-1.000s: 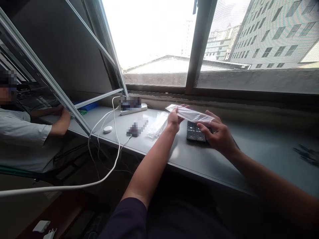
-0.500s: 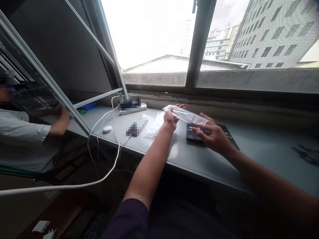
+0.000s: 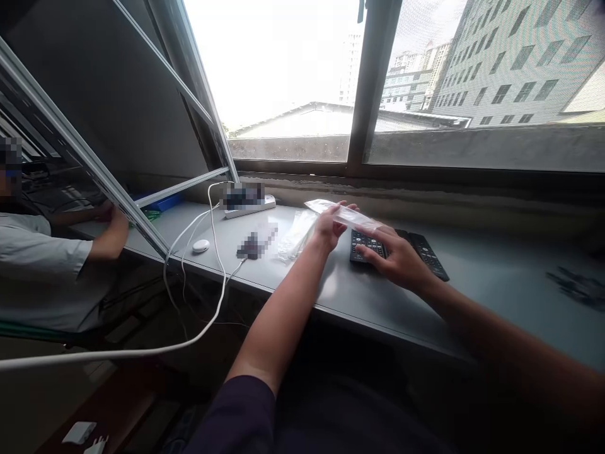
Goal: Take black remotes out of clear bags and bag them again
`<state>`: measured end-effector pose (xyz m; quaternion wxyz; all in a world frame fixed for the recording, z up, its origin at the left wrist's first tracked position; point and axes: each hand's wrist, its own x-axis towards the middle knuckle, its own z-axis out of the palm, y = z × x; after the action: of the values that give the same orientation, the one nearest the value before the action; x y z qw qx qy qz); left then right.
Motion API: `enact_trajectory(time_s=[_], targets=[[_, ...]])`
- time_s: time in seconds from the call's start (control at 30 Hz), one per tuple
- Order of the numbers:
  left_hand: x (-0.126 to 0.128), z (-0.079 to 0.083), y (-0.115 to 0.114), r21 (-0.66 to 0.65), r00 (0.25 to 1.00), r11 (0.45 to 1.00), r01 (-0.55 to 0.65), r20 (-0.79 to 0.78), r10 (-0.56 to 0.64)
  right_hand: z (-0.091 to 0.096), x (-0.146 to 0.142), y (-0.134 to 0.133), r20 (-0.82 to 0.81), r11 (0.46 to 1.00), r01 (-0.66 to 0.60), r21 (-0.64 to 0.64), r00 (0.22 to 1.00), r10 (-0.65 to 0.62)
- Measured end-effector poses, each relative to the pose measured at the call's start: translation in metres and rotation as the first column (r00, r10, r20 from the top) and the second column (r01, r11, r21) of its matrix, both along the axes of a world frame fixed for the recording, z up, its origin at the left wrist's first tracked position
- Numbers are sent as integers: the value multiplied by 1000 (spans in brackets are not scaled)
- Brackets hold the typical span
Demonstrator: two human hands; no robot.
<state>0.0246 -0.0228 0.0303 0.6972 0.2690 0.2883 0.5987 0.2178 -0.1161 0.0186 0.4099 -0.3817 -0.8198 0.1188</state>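
Observation:
My left hand (image 3: pixel 329 229) pinches one end of a long clear plastic bag (image 3: pixel 341 214) held above the grey table (image 3: pixel 472 296). My right hand (image 3: pixel 396 255) grips the bag's other end, its fingers curled just over a black remote control (image 3: pixel 365 246). A second black remote (image 3: pixel 428 255) lies beside it to the right. More clear plastic bags (image 3: pixel 295 234) lie on the table left of my left hand.
A white power strip (image 3: pixel 246 205) sits by the window wall, with white cables (image 3: pixel 213 252) trailing off the table edge. A small white puck (image 3: pixel 201 246) lies nearby. Another person's hand (image 3: pixel 116 222) rests at the far left behind a metal frame (image 3: pixel 94 157).
Both hands have lowered the bag toward the table and shifted it slightly left. My right hand now sits lower, close over the near remote.

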Motion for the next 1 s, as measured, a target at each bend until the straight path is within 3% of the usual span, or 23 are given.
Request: enact_trajectory(time_s=[0.23, 0.37, 0.53, 0.8, 1.0], targets=[[-13, 4, 3, -95, 964, 970, -226, 120, 236, -7, -3, -2, -55, 984, 113, 141, 993, -106], [-19, 4, 4, -114, 931, 946, -304, 175, 321, -23, -2, 6, 145, 987, 94, 131, 983, -113], [-19, 2, 7, -110, 921, 940, -322, 192, 338, -34, -1, 9, 322, 994, 40, 105, 944, -72], [-18, 4, 5, -91, 912, 933, -347, 200, 359, -18, -10, -6, 309, 991, -134, 9, 943, 124], [-18, 3, 5, -85, 915, 939, -334, 211, 344, -16, -15, -12, 281, 984, -177, 26, 946, 162]])
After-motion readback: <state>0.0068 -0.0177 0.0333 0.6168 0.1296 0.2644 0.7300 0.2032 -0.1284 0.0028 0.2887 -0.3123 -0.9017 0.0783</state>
